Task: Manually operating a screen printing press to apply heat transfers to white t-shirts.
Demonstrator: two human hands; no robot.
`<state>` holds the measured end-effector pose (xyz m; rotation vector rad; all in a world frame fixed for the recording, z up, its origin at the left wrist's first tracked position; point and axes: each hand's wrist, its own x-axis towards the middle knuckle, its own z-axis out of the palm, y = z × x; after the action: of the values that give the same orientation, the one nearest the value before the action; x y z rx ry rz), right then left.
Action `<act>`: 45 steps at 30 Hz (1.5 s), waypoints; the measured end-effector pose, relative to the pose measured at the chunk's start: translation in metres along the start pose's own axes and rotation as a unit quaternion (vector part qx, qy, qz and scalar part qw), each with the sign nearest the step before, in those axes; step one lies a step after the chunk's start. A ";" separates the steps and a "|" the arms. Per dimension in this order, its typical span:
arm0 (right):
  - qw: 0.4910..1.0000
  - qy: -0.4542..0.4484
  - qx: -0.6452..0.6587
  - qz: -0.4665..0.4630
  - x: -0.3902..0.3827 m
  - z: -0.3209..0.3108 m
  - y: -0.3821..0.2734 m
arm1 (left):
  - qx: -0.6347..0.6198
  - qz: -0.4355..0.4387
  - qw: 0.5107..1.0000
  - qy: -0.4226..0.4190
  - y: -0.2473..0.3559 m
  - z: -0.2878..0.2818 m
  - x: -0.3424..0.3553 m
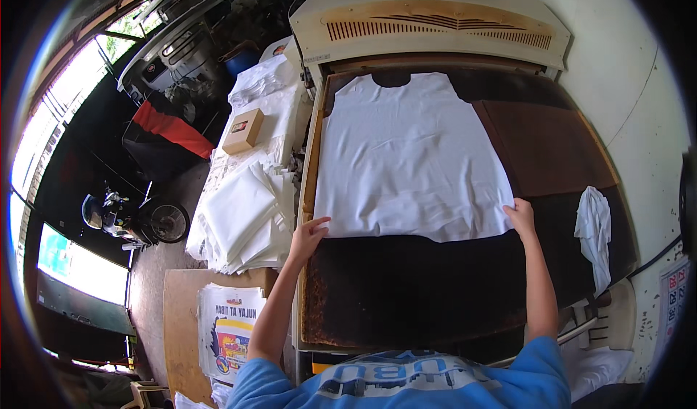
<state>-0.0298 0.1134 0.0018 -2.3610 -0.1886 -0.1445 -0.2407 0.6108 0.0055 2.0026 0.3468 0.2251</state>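
Observation:
A white shirt panel with a curved neckline at its far end lies spread over the dark bed of a large flat heat press. Slight wrinkles run across its middle. My left hand pinches its near left corner, at the left edge of the bed. Its near right corner is between the fingers and thumb of my right hand. Both forearms reach forward from blue sleeves.
The press's beige hood stands at the back. A brown sheet and a crumpled white cloth lie on the bed's right. Leftward are stacked white fabric, a small box, printed sheets and a parked motorcycle.

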 end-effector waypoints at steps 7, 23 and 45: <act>0.989 0.111 0.082 0.056 -0.040 -0.042 0.008 | 0.033 -0.034 0.993 0.109 0.048 0.012 -0.072; 0.992 0.112 -0.037 0.038 -0.086 -0.048 0.017 | 0.098 0.023 0.985 0.141 0.028 0.027 -0.129; 0.972 0.208 -0.103 0.032 -0.283 -0.147 0.065 | 0.085 0.015 0.991 0.098 0.097 0.101 -0.273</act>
<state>-0.3035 -0.0621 0.0174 -2.4750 0.1103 -0.6468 -0.4518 0.3924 0.0469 2.1592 0.4747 0.4255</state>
